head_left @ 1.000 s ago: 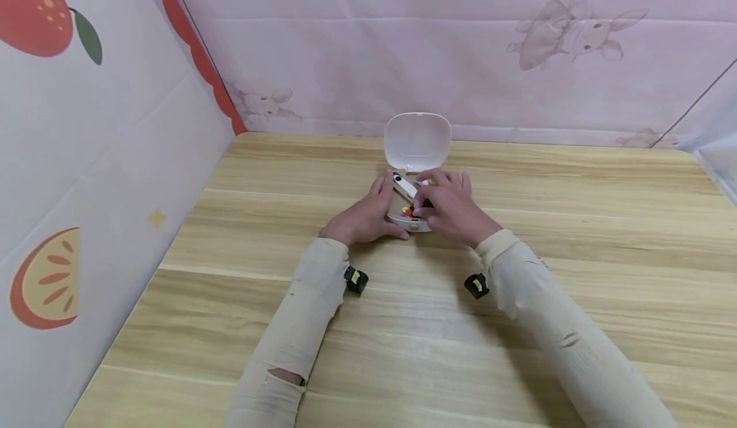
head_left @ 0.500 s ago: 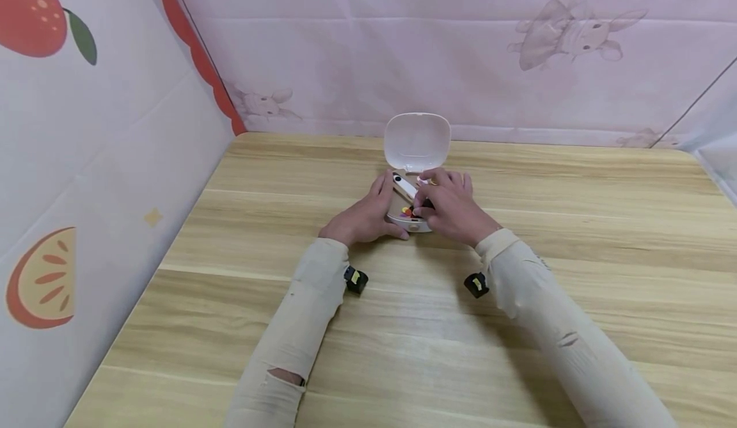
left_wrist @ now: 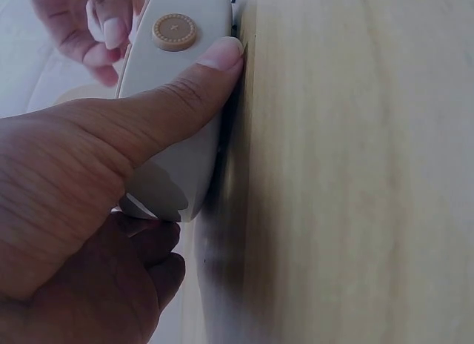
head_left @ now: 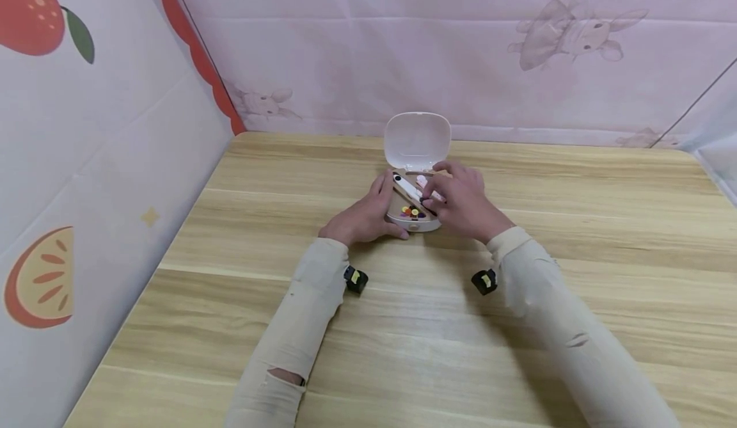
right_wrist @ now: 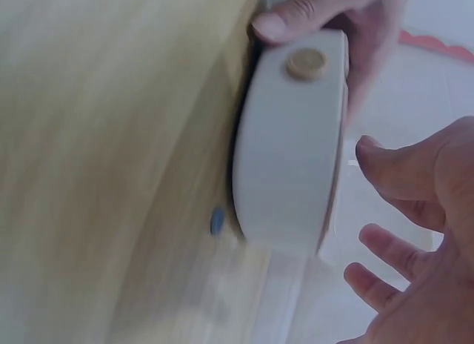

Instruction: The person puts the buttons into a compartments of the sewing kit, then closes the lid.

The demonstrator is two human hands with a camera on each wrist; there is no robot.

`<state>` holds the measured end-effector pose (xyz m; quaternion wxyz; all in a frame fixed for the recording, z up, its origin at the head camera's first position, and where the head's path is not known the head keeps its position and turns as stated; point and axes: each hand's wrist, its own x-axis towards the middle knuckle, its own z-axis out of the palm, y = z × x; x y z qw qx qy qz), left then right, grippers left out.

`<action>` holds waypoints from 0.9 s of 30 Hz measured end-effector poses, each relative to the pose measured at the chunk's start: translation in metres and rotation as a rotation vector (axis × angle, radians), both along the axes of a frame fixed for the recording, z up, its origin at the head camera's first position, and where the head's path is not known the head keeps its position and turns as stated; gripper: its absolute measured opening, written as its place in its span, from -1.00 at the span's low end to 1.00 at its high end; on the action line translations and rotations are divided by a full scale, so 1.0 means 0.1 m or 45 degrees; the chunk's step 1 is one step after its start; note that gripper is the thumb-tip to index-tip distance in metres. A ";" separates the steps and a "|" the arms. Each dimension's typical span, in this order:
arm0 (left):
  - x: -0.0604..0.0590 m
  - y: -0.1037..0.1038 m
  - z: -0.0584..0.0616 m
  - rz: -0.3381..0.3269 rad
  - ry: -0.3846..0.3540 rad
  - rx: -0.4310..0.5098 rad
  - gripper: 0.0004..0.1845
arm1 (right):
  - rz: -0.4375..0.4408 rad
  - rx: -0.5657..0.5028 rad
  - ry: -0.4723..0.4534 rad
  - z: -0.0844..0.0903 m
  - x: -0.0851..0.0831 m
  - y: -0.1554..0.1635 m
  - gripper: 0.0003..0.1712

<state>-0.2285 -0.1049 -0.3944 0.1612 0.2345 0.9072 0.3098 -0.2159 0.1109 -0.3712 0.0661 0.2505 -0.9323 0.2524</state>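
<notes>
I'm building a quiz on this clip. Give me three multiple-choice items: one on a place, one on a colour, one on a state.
1. Where does the white case stand?
A. on the wooden table
B. on the person's lap
C. on a shelf

2. What colour is the round button on the case's front?
A. blue
B. tan
C. black

3. How is the case's lid?
A. shut flat
B. taken off and lying on the table
C. open, standing up at the back

Answers: 1 A, the head view shows the case on the table between the left hand and the right hand. 2 B, both wrist views show it tan. 3 C, the lid rises behind the tray.
</notes>
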 end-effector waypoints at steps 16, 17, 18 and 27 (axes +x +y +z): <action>0.02 0.00 0.01 0.015 -0.024 0.003 0.36 | -0.276 0.097 -0.203 -0.02 -0.02 0.33 -0.87; 0.02 0.00 0.01 0.017 -0.026 0.001 0.36 | -0.275 0.115 -0.227 -0.03 -0.02 0.33 -0.86; 0.02 0.00 0.01 0.018 -0.025 0.004 0.36 | -0.268 0.136 -0.250 -0.04 -0.02 0.33 -0.86; 0.02 0.00 0.01 0.021 -0.023 0.011 0.36 | -0.151 0.219 -0.341 -0.15 0.00 0.34 -0.93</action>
